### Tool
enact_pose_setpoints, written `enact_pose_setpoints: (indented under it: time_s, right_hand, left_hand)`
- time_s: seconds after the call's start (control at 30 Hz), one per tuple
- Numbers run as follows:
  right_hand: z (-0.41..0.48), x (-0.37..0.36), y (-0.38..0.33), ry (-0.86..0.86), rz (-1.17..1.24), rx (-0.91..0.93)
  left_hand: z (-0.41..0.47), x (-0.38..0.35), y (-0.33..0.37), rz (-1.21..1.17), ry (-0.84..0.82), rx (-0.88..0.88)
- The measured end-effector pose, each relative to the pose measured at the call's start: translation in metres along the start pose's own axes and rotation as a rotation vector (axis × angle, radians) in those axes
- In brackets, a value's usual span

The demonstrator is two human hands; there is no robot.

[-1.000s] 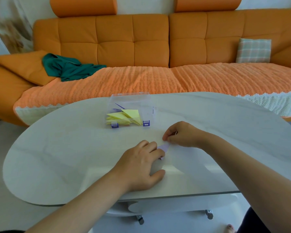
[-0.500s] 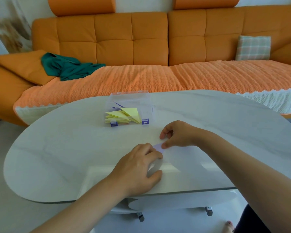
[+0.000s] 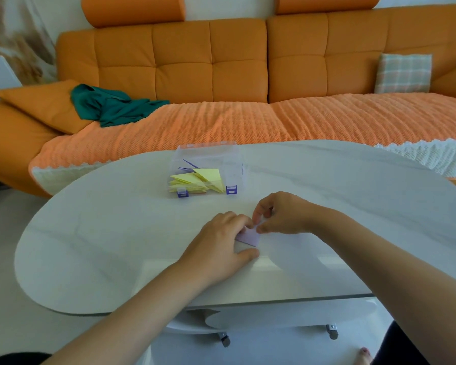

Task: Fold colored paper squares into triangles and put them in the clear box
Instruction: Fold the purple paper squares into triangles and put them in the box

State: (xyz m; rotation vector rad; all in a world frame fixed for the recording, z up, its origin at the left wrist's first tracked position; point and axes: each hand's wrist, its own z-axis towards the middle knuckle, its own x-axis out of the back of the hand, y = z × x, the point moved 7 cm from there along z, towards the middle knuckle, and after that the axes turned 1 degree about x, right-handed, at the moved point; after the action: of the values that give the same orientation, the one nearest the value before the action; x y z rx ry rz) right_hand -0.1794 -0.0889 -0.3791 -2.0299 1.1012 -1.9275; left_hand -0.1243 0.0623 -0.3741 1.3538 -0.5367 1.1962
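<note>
Box point(image 3: 208, 164), clear with purple latches, stands on the far part of the white bench point(image 3: 90, 246). It holds a stack of yellow triangles point(image 3: 195, 180), with purple pieces point(image 3: 188, 164) behind them. Nearer and to the right, a pale purple paper point(image 3: 249, 237) lies folded on the bench between the hands. The left hand point(image 3: 219, 246) holds its left part down with bent fingers, thumb on the bench. The right hand point(image 3: 282, 213) pinches its far right corner between thumb and forefinger.
</note>
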Motion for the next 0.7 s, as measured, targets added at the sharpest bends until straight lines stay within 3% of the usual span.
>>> enact_pose_setpoints:
  time_s: [0.13, 0.33, 0.47, 0.7]
  right_hand:
    - [-0.004, -0.001, -0.001, -0.007, -0.040, 0.025]
    - [-0.011, 0.002, -0.004, -0.009, -0.089, 0.123]
    - [-0.014, 0.002, -0.012, -0.010, -0.046, 0.211]
    - [-0.016, -0.002, -0.016, -0.005, -0.054, 0.263]
  left_hand:
    - [0.011, 0.000, -0.002, -0.003, 0.024, 0.015]
    - [0.015, 0.005, 0.010, 0.317, 0.030, -0.203]
    - [0.018, 0.020, 0.005, 0.197, 0.162, -0.141]
    - [0.011, 0.007, -0.007, 0.109, -0.033, -0.182]
